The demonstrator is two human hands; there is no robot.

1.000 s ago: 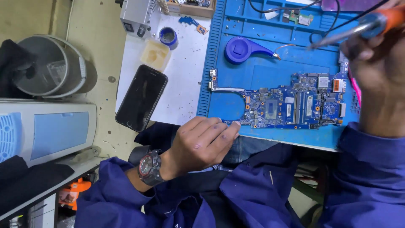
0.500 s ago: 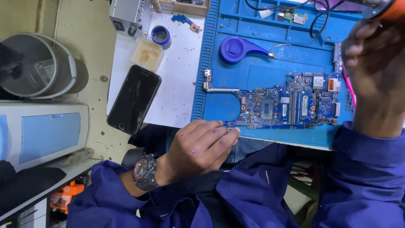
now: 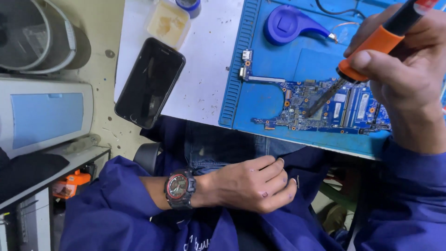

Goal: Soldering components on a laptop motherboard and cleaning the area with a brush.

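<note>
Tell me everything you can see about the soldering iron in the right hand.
The soldering iron has an orange handle with a flared collar, a black section above it and a red bit at the frame's top edge. Its thin dark metal shaft slants down-left, the tip meeting the blue circuit board lying on the blue mat. The right hand wraps the handle, thumb near the collar.

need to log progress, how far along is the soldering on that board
Set up: the circuit board lies on the blue mat. In hand: the right hand holds the soldering iron, tip on the board. The left hand rests in the lap. What remains cannot be judged.
</note>
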